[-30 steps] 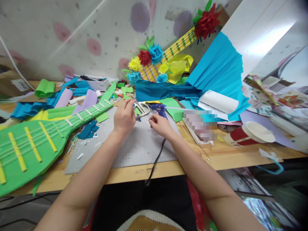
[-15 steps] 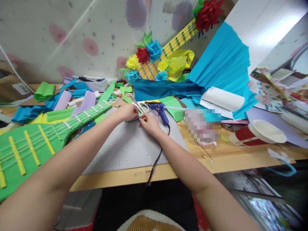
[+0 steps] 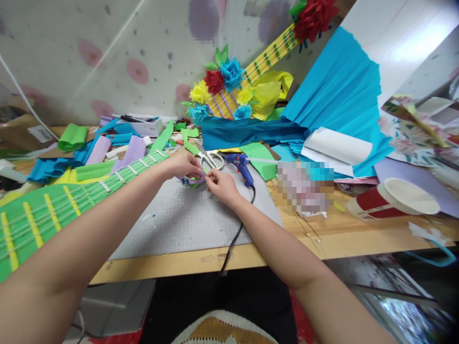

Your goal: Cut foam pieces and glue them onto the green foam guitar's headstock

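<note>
Both hands meet over the far part of the grey cutting mat [image 3: 190, 220]. My left hand [image 3: 187, 165] has its fingers bent, above a small purple and green piece [image 3: 193, 181]; whether it grips anything is hidden. My right hand [image 3: 220, 185] is closed in a pinch beside it, on something too small to make out. Just behind them lie white-handled scissors [image 3: 211, 160]. The blue glue gun [image 3: 243, 168] rests to the right of the scissors, its black cord running down over the mat.
A green paper guitar [image 3: 68, 205] lies under my left forearm. Behind stands a yellow guitar [image 3: 270, 55] with paper flowers. Blue crepe paper [image 3: 340, 100] and a red-white cup [image 3: 390, 198] are at right. Coloured paper rolls [image 3: 98, 150] lie at left.
My left hand has shifted slightly left and its fingers have loosened. More of the scissors and of the purple and green piece shows. The whole view has shifted a little.
</note>
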Demonstrator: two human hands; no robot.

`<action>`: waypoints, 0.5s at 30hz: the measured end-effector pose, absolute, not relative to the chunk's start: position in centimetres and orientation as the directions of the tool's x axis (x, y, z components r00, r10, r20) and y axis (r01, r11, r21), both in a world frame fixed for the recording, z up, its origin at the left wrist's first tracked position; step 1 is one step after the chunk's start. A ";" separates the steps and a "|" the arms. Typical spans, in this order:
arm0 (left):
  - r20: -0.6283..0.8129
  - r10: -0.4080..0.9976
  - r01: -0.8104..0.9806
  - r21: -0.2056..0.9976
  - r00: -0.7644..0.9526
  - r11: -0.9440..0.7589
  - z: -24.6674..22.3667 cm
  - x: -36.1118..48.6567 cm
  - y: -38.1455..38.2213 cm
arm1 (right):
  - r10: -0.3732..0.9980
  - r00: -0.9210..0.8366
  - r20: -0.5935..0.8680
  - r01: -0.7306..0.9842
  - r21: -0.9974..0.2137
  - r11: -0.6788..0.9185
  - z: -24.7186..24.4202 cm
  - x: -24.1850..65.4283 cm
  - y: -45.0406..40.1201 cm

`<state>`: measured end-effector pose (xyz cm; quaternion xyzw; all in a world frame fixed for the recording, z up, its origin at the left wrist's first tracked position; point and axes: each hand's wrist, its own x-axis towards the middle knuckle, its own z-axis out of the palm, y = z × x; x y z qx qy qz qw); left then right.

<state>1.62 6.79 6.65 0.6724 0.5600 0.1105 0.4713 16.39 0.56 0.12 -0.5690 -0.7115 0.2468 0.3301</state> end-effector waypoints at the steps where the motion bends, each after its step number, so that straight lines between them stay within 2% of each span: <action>1: -0.380 0.856 0.644 0.762 0.351 0.074 6.6 1.7 6.8 | 0.974 -0.131 0.185 0.648 -0.728 0.225 0.2 16.4 0.6; 15: -0.384 0.870 0.689 0.722 0.311 0.072 7.1 2.6 5.9 | 0.975 -0.136 0.176 0.647 -0.729 0.222 0.3 16.6 0.6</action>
